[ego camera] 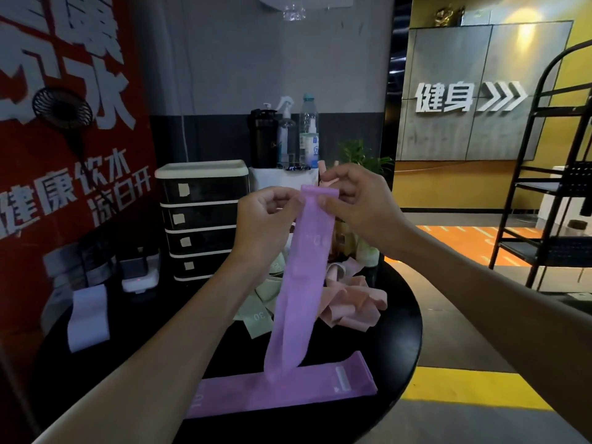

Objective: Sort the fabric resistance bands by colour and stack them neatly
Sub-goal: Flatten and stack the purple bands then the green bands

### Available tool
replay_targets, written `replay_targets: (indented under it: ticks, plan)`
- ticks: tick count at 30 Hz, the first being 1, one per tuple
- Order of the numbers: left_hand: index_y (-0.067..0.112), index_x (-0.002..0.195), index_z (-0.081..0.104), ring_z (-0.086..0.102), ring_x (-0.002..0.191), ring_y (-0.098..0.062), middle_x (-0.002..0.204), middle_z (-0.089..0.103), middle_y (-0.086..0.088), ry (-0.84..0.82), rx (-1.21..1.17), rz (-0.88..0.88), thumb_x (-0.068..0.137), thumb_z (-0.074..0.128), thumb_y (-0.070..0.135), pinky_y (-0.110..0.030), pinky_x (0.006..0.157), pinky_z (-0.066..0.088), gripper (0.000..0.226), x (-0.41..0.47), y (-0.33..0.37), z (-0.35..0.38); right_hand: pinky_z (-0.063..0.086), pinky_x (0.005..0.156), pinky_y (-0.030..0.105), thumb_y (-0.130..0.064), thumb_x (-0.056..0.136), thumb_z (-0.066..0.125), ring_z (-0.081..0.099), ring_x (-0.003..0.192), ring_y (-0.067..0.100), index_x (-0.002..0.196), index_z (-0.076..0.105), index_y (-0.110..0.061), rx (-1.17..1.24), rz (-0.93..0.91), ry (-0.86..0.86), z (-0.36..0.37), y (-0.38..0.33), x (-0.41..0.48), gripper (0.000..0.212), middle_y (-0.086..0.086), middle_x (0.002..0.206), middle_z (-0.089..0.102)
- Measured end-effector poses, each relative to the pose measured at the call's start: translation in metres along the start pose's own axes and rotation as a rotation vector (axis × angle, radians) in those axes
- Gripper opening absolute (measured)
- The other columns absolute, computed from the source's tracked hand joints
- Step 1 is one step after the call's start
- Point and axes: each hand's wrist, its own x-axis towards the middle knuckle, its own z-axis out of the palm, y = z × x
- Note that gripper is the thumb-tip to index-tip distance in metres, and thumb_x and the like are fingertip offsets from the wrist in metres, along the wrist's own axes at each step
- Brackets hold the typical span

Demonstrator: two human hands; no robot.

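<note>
Head view, single frame logged.

Hands: my read was that both were raised over the worktop (403, 341). The left hand (262, 219) and right hand (362, 209) each pinched one top corner of a purple band (304, 267), fingers curled onto the fabric. The band hung straight down between them. Its lower end met the flat purple band (320, 384), which lay across the near edge of the worktop.

Why, in my judgement: holding it by the top edge let the weight pull the loop straight and flat before it was laid down. The flat band looked like the base of the purple stack, and it sat apart from the other colours.

Counts:
- Purple: two, one held and one flat.
- Green bands (256, 310): a tangled heap behind the held band, one marked "30". At least two; I could not count them exactly.
- Pink bands (352, 304): a crumpled heap just right of the green. Number not readable.
- One pale folded piece (88, 318) lay far left, well apart. I could not tell whether it was a band.

Green and pink not yet stacked.
</note>
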Motion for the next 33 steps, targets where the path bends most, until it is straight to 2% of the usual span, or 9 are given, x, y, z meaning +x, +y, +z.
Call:
replay_targets:
  ticks: [5, 10, 13, 16, 19, 23, 26, 29, 33]
  plan:
    - [0.015, 0.105, 0.066, 0.069, 0.079, -0.015, 0.095, 0.074, -0.011, -0.056, -0.014, -0.012, 0.091, 0.069, 0.012, -0.022, 0.062, 0.055, 0.014, 0.001, 0.004, -0.008, 0.06, 0.071, 0.04, -0.01, 0.087, 0.071, 0.071, 0.08, 0.022, 0.102, 0.059, -0.018, 0.055, 0.04, 0.029, 0.008, -0.007, -0.002, 0.021, 0.01, 0.083, 0.074]
    - [0.014, 0.101, 0.069, 0.071, 0.078, -0.016, 0.094, 0.076, -0.01, -0.089, 0.014, 0.007, 0.09, 0.07, 0.008, -0.022, 0.063, 0.055, 0.012, -0.001, 0.004, -0.014, 0.057, 0.067, 0.057, -0.016, 0.088, 0.07, 0.068, 0.081, 0.038, 0.108, 0.058, -0.015, 0.085, 0.064, 0.045, 0.016, -0.009, -0.002, 0.024, 0.016, 0.08, 0.07]
    - [0.006, 0.098, 0.072, 0.07, 0.078, -0.02, 0.093, 0.074, -0.016, -0.016, 0.005, 0.034, 0.089, 0.071, 0.006, -0.026, 0.065, 0.058, 0.009, 0.001, 0.001, -0.017, 0.059, 0.075, 0.043, -0.013, 0.086, 0.072, 0.069, 0.084, 0.033, 0.113, 0.054, -0.012, 0.15, 0.103, 0.005, 0.021, -0.003, -0.006, 0.033, 0.019, 0.085, 0.07]
    - [0.011, 0.091, 0.073, 0.068, 0.077, -0.015, 0.088, 0.074, -0.011, 0.048, 0.024, 0.068, 0.088, 0.072, 0.005, -0.023, 0.067, 0.057, 0.007, 0.003, 0.0, -0.02, 0.058, 0.073, 0.026, -0.01, 0.08, 0.077, 0.068, 0.078, 0.025, 0.109, 0.058, -0.003, 0.142, 0.163, -0.054, 0.029, 0.008, -0.016, 0.036, 0.017, 0.092, 0.069]
    - [0.015, 0.088, 0.073, 0.068, 0.077, -0.012, 0.085, 0.074, -0.005, 0.118, 0.017, 0.074, 0.088, 0.073, 0.007, -0.023, 0.07, 0.058, 0.008, 0.007, -0.001, -0.025, 0.059, 0.072, 0.03, -0.01, 0.08, 0.078, 0.065, 0.071, 0.019, 0.087, 0.067, -0.004, 0.066, 0.187, -0.083, 0.036, 0.021, -0.025, 0.014, 0.012, 0.083, 0.07]
    - [0.009, 0.093, 0.073, 0.069, 0.08, -0.014, 0.089, 0.074, -0.011, 0.175, 0.034, 0.083, 0.087, 0.074, 0.009, -0.023, 0.071, 0.058, 0.006, 0.01, -0.002, -0.033, 0.057, 0.079, 0.047, -0.006, 0.082, 0.075, 0.067, 0.079, 0.034, 0.079, 0.068, -0.006, 0.063, 0.18, -0.145, 0.047, 0.029, -0.031, 0.007, 0.015, 0.081, 0.071]
    - [0.008, 0.094, 0.072, 0.068, 0.079, -0.013, 0.088, 0.073, -0.01, 0.193, 0.045, 0.083, 0.087, 0.074, 0.01, -0.022, 0.071, 0.058, 0.008, 0.011, -0.001, -0.037, 0.056, 0.078, 0.036, -0.005, 0.081, 0.076, 0.066, 0.077, 0.026, 0.092, 0.062, -0.01, 0.112, 0.197, -0.14, 0.053, 0.026, -0.03, 0.019, 0.016, 0.089, 0.071]
    - [0.01, 0.093, 0.072, 0.069, 0.078, -0.012, 0.086, 0.074, -0.007, 0.201, 0.049, 0.076, 0.087, 0.075, 0.011, -0.027, 0.072, 0.059, 0.007, 0.012, 0.0, -0.04, 0.056, 0.074, 0.031, -0.011, 0.081, 0.077, 0.063, 0.07, 0.009, 0.102, 0.059, -0.015, 0.106, 0.237, -0.142, 0.058, 0.027, -0.028, 0.028, 0.003, 0.087, 0.068]
    - [0.006, 0.097, 0.073, 0.071, 0.082, -0.02, 0.09, 0.074, -0.012, 0.189, 0.045, 0.075, 0.087, 0.075, 0.012, -0.034, 0.076, 0.06, 0.012, 0.013, 0.0, -0.043, 0.045, 0.051, 0.015, -0.012, 0.083, 0.076, 0.055, 0.05, -0.001, 0.096, 0.064, -0.009, 0.072, 0.269, -0.161, 0.063, 0.027, -0.027, 0.018, 0.0, 0.079, 0.065]
